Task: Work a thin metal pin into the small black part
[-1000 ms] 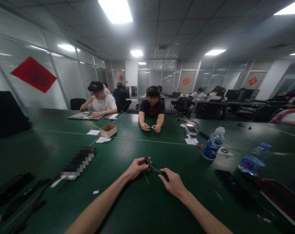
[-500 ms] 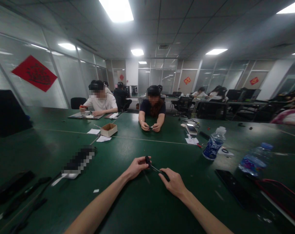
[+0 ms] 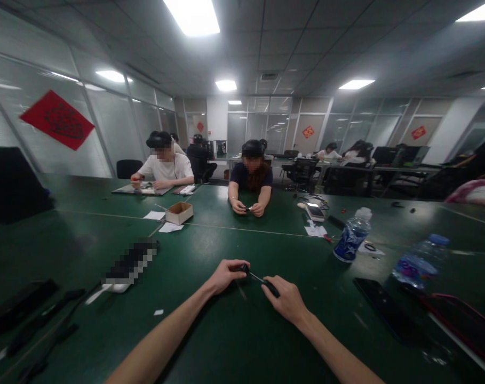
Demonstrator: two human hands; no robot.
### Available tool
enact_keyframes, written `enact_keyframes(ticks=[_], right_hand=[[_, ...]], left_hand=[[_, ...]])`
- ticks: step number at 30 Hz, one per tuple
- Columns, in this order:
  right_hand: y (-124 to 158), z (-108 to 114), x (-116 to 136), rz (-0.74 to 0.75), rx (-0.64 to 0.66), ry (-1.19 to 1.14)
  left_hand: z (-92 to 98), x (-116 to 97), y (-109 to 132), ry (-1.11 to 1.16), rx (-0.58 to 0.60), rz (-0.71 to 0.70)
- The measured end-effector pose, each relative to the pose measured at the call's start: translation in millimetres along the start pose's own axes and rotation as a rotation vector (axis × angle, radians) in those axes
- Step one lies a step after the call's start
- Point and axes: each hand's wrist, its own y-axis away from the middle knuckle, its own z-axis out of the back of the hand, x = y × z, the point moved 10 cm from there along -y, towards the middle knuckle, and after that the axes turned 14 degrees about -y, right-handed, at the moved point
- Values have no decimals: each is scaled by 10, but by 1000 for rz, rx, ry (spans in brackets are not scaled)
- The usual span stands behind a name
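Your left hand (image 3: pixel 226 276) pinches a dark part (image 3: pixel 244 268), mostly hidden. Your right hand (image 3: pixel 287 302) grips a screwdriver (image 3: pixel 270 288). The bottle labels (image 3: pixel 348 242) blur unreadably.

The worktop (image 3: pixel 214 341) is coloured green, the screwdriver handle (image 3: pixel 271 289) black; the bottle label (image 3: pixel 348 243) is patterned blue-and-white.

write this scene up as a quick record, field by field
left hand: holds a small black part
right hand: grips a dark-handled tool with thin metal shaft
contact: tool and part meet or nearly so; cannot tell
right side: clear plastic bottle with blue cap, blue-labelled plastic bottle
left side: pale open box
surface: green tabletop
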Motion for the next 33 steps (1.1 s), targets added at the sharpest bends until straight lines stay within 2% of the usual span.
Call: enact_keyframes(ticks=[6,14,27,30,33], right_hand=[[0,-3,40,22,30,-40],[9,-24,59,12,87,-163],[2,-15,117,46,70,-159],[-1,2,110,39,55,-169],[-7,72,82,26,-11,-192]], left_hand=[[1,-58,15,-14,-6,-14],[-11,17,23,75,-10,14],[-29,37,41,194,-36,0],[-61,23,51,231,-10,12],[-155,-22,69,185,80,6]])
